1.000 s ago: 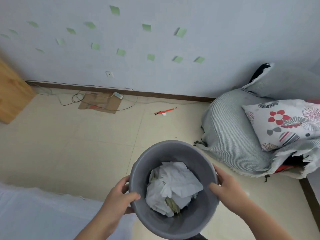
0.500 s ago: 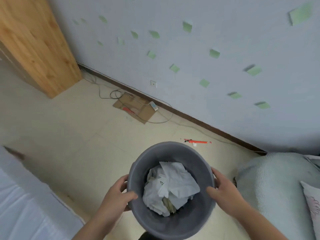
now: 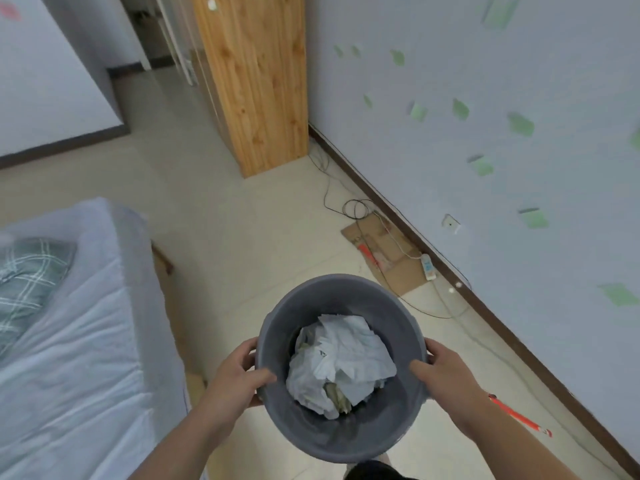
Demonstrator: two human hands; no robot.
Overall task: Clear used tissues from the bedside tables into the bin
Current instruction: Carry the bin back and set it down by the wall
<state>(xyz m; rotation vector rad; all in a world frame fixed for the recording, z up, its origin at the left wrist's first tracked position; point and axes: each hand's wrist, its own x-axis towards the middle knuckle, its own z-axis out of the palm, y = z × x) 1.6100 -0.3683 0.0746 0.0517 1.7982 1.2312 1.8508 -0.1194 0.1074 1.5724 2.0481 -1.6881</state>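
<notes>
We hold the grey bin upright, mouth up: left hand clasps its nine o'clock rim, right hand its three o'clock; crumpled tissues inside.

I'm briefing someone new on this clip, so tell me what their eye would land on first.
First, the grey bin at bottom centre, held by its rim between the left hand and right hand, with crumpled white tissues inside. Next, the tall wooden cabinet against the wall at top centre. Then the white bed on the left and the cardboard with cables on the floor by the wall.
</notes>
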